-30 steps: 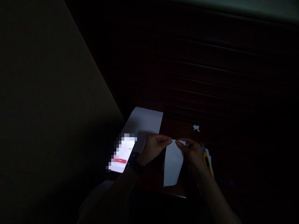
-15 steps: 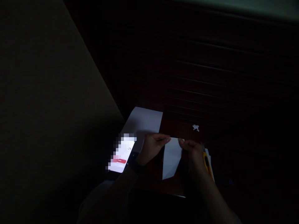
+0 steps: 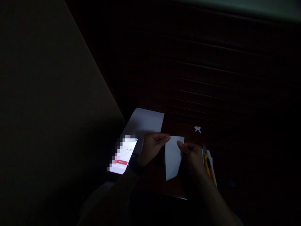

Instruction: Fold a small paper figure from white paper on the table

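The scene is very dark. Both hands hold a white folded sheet of paper above a dark wooden table. My left hand pinches the paper's upper left corner, and a dark band sits on its wrist. My right hand grips the paper's right edge with the thumb on top. The paper's lower end tapers to a point.
A lit phone lies left of my left hand. A white sheet lies beyond it. A yellow utility knife rests right of my right hand on white paper. A small white paper scrap lies farther back. A pale wall fills the left.
The paper's top edge has come up and now faces the camera more fully. The paper looks shorter at its lower end. My hands moved slightly closer to me.
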Motion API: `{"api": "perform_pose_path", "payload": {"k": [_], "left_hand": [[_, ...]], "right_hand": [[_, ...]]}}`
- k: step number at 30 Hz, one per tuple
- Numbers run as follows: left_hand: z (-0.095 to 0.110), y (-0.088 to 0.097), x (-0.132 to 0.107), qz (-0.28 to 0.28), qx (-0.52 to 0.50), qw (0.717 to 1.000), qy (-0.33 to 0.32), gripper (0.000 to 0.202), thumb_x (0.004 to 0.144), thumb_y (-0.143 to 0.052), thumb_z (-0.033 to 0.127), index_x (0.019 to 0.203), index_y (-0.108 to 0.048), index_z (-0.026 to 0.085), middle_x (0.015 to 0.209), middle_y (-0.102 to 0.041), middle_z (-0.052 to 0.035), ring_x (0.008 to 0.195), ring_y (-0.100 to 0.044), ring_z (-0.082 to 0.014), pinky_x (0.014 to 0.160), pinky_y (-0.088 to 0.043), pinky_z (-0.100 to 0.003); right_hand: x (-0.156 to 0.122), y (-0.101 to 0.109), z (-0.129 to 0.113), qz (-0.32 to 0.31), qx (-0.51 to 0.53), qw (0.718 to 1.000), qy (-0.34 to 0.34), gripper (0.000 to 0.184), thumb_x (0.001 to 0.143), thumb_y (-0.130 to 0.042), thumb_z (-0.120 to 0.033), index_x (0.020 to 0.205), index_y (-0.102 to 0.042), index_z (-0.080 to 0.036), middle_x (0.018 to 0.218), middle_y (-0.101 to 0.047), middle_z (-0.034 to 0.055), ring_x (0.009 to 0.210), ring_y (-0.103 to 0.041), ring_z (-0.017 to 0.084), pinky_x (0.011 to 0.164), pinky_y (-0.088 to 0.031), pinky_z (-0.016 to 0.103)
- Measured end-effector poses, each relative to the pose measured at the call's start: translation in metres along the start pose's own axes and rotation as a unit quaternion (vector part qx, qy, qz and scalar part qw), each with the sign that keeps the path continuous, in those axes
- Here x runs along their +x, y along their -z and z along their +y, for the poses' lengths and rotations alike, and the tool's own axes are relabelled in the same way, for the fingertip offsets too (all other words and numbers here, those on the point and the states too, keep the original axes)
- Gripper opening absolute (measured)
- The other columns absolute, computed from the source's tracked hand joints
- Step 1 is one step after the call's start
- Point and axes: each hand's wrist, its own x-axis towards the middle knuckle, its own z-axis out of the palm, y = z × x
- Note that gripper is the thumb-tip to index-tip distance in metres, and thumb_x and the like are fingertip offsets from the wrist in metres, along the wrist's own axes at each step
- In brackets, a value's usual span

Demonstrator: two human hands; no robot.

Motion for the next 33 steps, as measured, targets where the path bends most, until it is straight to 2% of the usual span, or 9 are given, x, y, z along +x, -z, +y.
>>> {"api": "perform_pose_path", "payload": {"k": [7,11,15,18,25,33], "left_hand": [[-0.001,-0.002,0.000,-0.002,-0.008,1.000,0.019,0.023,0.072,-0.063,0.032,0.086,-0.070,0.015,0.086,-0.070,-0.0069,0.078,-0.066,-0.0193,0.069,-0.053,-0.026],[0.000,-0.001,0.000,-0.001,-0.013,0.999,0.032,0.023,0.073,-0.063,0.031,0.086,-0.070,0.014,0.086,-0.070,-0.0072,0.079,-0.065,-0.0192,0.068,-0.053,-0.025],[0.000,0.000,0.002,0.024,-0.011,0.999,0.044,0.022,0.072,-0.063,0.030,0.087,-0.070,0.014,0.084,-0.071,-0.0074,0.074,-0.066,-0.0186,0.064,-0.054,-0.025],[-0.002,0.001,0.003,0.030,-0.024,0.998,0.043,0.023,0.071,-0.064,0.031,0.087,-0.070,0.015,0.083,-0.071,-0.0072,0.073,-0.066,-0.0186,0.064,-0.054,-0.026],[-0.011,0.006,0.006,0.049,-0.090,0.994,0.035,0.032,0.070,-0.065,0.035,0.094,-0.067,0.014,0.089,-0.070,-0.0092,0.081,-0.065,-0.0218,0.069,-0.055,-0.031],[-0.008,0.008,0.007,0.042,-0.117,0.991,0.053,0.037,0.068,-0.067,0.035,0.100,-0.065,0.015,0.091,-0.069,-0.0088,0.083,-0.065,-0.0223,0.070,-0.055,-0.033]], "right_hand": [[-0.003,-0.003,-0.001,0.017,0.088,0.996,-0.008,0.019,0.066,-0.070,-0.034,0.059,-0.062,-0.018,0.059,-0.059,-0.0012,0.054,-0.051,0.013,0.054,-0.039,0.025],[-0.002,-0.002,0.002,-0.002,0.045,0.999,-0.005,0.024,0.071,-0.064,-0.040,0.064,-0.065,-0.017,0.061,-0.060,-0.0001,0.054,-0.051,0.014,0.052,-0.039,0.025],[-0.001,-0.002,0.008,-0.010,-0.007,1.000,-0.002,0.028,0.067,-0.067,-0.043,0.061,-0.064,-0.015,0.058,-0.060,0.0005,0.052,-0.050,0.013,0.049,-0.037,0.024],[0.001,-0.002,0.010,-0.007,0.001,1.000,-0.004,0.029,0.066,-0.068,-0.043,0.059,-0.063,-0.015,0.057,-0.061,0.0005,0.051,-0.052,0.014,0.051,-0.038,0.025],[0.002,0.001,0.009,-0.021,0.010,1.000,-0.014,0.029,0.066,-0.068,-0.043,0.072,-0.069,-0.015,0.071,-0.069,0.0062,0.066,-0.062,0.022,0.061,-0.045,0.031],[0.000,0.003,0.006,-0.037,-0.003,0.999,-0.011,0.024,0.069,-0.067,-0.039,0.070,-0.069,-0.015,0.071,-0.069,0.0056,0.064,-0.062,0.020,0.060,-0.045,0.030]]}}
